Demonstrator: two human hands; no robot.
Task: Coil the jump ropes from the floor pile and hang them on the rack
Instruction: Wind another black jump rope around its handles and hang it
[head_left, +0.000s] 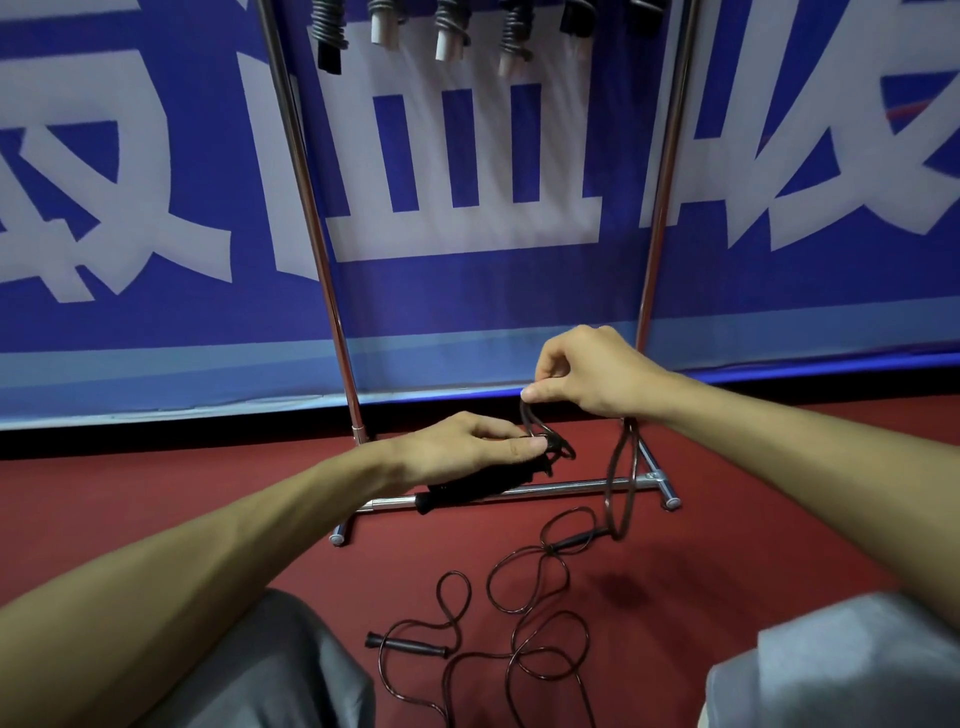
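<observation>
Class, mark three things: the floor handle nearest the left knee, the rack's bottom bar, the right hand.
floor handle (408, 646): head view, middle of its grip.
rack's bottom bar (571, 487): head view, bare stretch of tube.
right hand (587, 371): head view, back of hand.

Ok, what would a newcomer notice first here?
The two hands at centre: the left hand grips a jump rope by its black handles while the right hand pinches its cord. Behind them a blue banner with huge white characters fills the wall, and a loose rope sprawls on the red floor.

In front of me hangs a blue banner (467, 301) with large white characters, above a dark red floor (156, 488)
</observation>
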